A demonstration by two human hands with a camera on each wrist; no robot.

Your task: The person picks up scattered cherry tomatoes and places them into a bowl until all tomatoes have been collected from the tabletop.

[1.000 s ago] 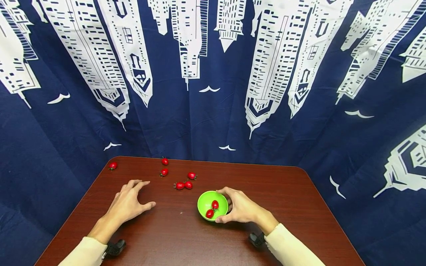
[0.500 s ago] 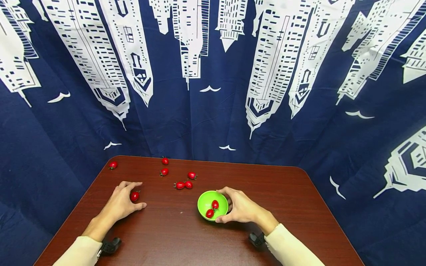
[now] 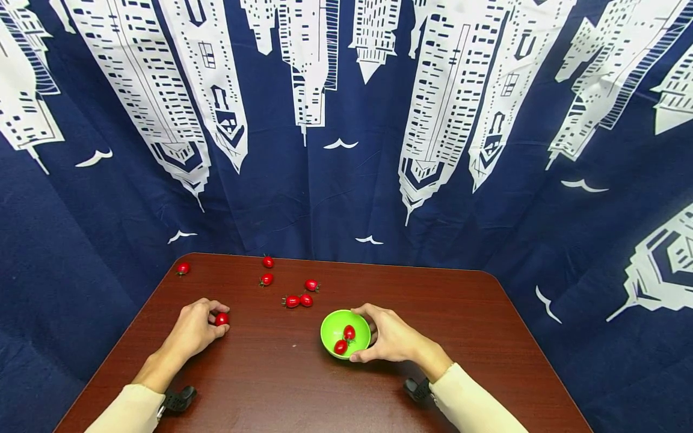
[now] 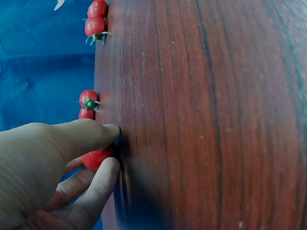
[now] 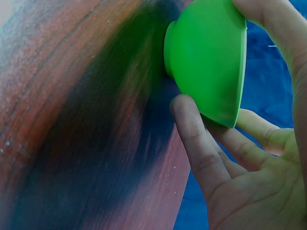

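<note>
A small, round, shiny red tomato point(image 3: 222, 319) is at the lower left of the head view. The left hand point(image 3: 192, 328) pinches it between thumb and fingers. At the lower middle, the right hand point(image 3: 395, 337) holds the side of a round, bright green bowl point(image 3: 328, 337), thumb and fingers bent around it. Two red tomatoes with green stems point(image 3: 349, 332) sit inside, close together. I cannot tell if the bowl's foot touches the table.

Above and left of the bowl are three more red tomatoes point(image 3: 292, 301), two of them side by side. Two others point(image 3: 266, 279) are farther up and left, and one lone tomato point(image 3: 183, 269) is near the table's far left corner. The shiny red-brown wooden table point(image 3: 287, 385) fills the bottom. Behind it hangs a dark blue cloth point(image 3: 357, 198) with white upside-down buildings and birds.
</note>
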